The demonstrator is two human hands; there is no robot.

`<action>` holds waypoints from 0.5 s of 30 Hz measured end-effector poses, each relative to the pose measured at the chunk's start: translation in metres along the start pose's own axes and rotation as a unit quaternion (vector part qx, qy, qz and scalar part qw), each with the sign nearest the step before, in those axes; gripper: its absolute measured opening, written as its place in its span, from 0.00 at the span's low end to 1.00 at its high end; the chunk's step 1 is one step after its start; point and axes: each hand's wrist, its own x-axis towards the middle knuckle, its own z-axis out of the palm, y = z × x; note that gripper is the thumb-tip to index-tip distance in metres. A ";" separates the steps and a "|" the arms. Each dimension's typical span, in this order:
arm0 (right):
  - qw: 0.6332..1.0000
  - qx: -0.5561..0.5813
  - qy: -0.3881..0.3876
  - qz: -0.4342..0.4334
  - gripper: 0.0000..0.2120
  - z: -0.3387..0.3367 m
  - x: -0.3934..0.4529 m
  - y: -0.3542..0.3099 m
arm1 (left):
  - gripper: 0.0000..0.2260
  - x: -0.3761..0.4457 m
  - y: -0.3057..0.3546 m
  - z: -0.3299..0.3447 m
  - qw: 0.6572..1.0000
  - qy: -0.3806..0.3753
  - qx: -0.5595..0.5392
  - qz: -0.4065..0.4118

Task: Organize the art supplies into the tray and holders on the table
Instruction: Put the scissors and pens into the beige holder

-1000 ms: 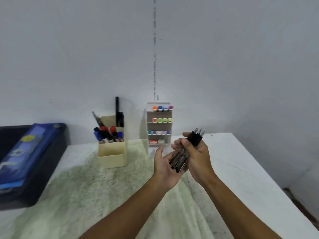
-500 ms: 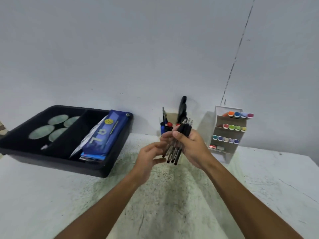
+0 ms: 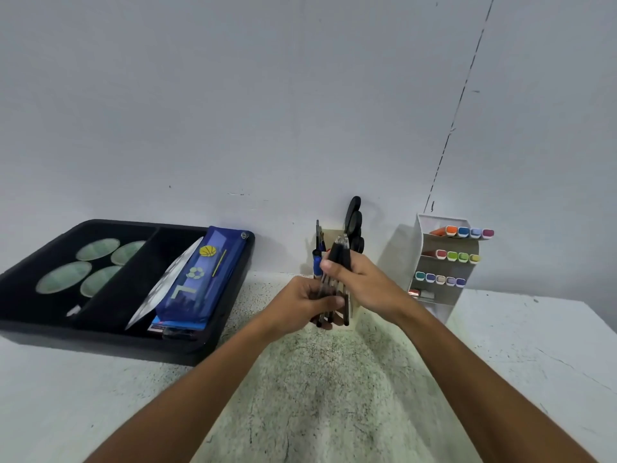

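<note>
Both hands, left hand (image 3: 309, 300) and right hand (image 3: 362, 279), are gripping the pen bundle (image 3: 335, 285); next, lowering it into the beige holder (image 3: 334, 235) at 12 o'clock.

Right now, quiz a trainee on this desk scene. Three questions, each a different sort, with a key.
1. True or false: the bundle of pens is gripped by both the left hand and the right hand.
2. Where does the blue pencil case lie? A) in the black tray B) on the bare table C) in the white marker rack
3. Fill in: the rack's top row shows ___ coloured marker caps.

Key: 1 true; 2 A; 3 four.
</note>
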 end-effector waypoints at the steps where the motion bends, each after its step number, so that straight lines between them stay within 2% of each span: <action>1: 1.000 -0.027 -0.015 -0.004 0.17 -0.003 0.001 -0.003 | 0.07 0.001 0.000 -0.001 1.000 0.000 -0.001 -0.003; 5: 0.994 -0.092 -0.053 0.015 0.15 -0.015 0.004 -0.013 | 0.06 0.005 -0.001 -0.004 1.000 -0.009 0.015 -0.005; 8: 0.991 -0.110 -0.069 0.037 0.12 -0.023 0.007 -0.017 | 0.04 0.007 -0.001 -0.006 0.997 0.005 0.081 0.001; 11: 0.990 -0.126 -0.056 0.040 0.07 -0.030 0.011 -0.020 | 0.05 0.012 -0.002 -0.012 0.987 0.017 0.158 0.019; 15: 0.985 -0.168 -0.015 0.021 0.06 -0.029 0.014 -0.023 | 0.04 0.016 0.000 -0.019 0.976 0.050 0.204 0.055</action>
